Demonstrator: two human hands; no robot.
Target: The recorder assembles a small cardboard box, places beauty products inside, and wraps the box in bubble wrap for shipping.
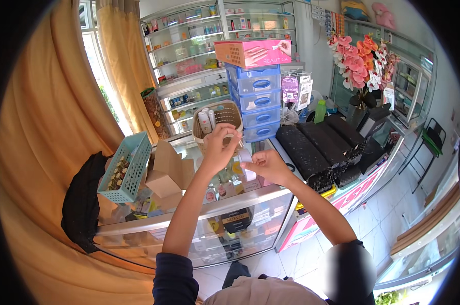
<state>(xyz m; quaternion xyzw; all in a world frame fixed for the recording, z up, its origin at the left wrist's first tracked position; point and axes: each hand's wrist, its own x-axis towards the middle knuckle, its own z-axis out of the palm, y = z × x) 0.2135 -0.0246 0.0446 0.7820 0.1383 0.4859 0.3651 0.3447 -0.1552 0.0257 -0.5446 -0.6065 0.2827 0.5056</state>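
Note:
Both hands are raised over a glass display counter (pixel 249 194). My right hand (pixel 268 166) is closed on a roll of clear tape (pixel 246 164), held upright between thumb and fingers. Just to the left and higher, my left hand (pixel 223 146) has its thumb and index fingertips brought together; whether a strip of tape lies between them is too fine to tell. Behind my left hand stands a beige woven plastic basket (pixel 233 108) with several white bottles (pixel 205 122) in it. An open cardboard box (pixel 165 167) sits on the counter, left of my left forearm.
A teal plastic basket (pixel 132 167) and a black cloth (pixel 81 202) lie at the left. Behind my hands rises a blue drawer tower (pixel 261 103) topped by a pink box (pixel 253 53). Black-wrapped rolls (pixel 310 152) and artificial orchids (pixel 357 65) are at the right.

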